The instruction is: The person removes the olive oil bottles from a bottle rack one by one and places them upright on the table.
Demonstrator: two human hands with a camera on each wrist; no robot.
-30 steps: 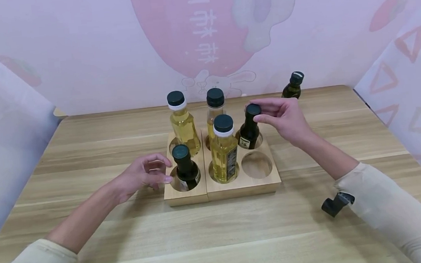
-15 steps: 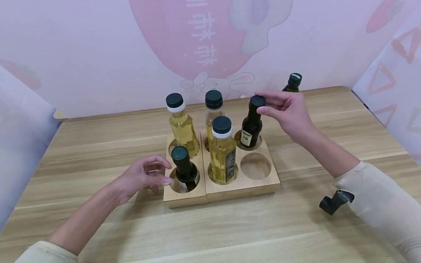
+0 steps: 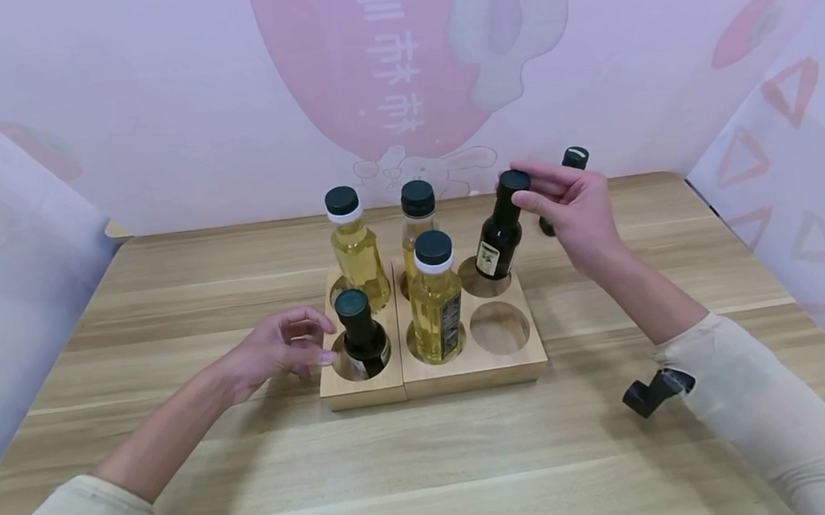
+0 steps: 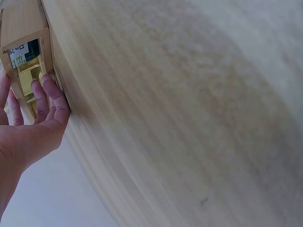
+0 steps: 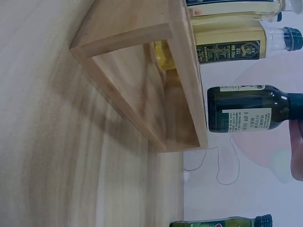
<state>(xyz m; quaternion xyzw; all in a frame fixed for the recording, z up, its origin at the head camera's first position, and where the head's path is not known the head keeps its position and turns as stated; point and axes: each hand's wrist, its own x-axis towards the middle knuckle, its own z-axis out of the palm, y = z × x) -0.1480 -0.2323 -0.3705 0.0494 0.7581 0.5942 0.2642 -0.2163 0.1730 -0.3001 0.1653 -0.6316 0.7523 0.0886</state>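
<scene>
Here the right hand (image 3: 581, 214) is pinching a dark bottle (image 3: 501, 237) near its cap, thumb on one side and fingers on the other, and the bottle is hanging slightly tilted over the back-right hole of the wooden rack (image 3: 474, 377). From the head it is looking almost seated, but the right wrist camera is showing a sliver of gap beneath its base, and a white label of small print, while the head view is catching a picture label. Across the way, the left hand (image 3: 284, 350) is resting half open, fingers loosely bent, beside the front-left hole, where a second dark bottle (image 3: 366, 339) is standing; whether it is touching the rack, I'm not able to tell. Only the left wrist camera is revealing a printed label (image 4: 23, 54) and yellow oil through the rack's open end. Behind the right hand, a green bottle (image 3: 575, 158) is partly hiding; the right wrist camera is catching more of its side.
</scene>
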